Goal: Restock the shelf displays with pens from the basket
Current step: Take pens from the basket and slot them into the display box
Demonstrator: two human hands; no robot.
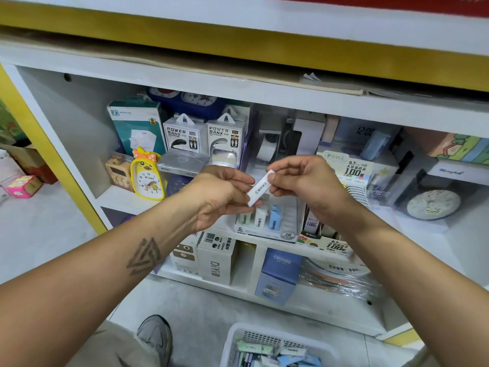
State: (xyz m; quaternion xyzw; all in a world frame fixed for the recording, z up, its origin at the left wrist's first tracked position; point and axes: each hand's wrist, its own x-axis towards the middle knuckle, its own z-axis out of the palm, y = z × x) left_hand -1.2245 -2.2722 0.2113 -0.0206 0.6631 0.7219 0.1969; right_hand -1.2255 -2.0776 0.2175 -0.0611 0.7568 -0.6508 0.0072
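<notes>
You are holding the small white printed box (258, 190) between both hands, left hand (225, 198) and right hand (304, 181) each pinching one end above the clear slotted display tray (267, 229); placement is in hand; next, you are likely lowering it into an empty slot.

A yellow chick-shaped alarm clock (148, 176) stood beside two white power bank boxes (203, 135) and a teal carton (139, 125).

The head camera is looking forward and down, sitting close in on the shelf (185, 200), wide lens taking in the floor (201, 308) below.
</notes>
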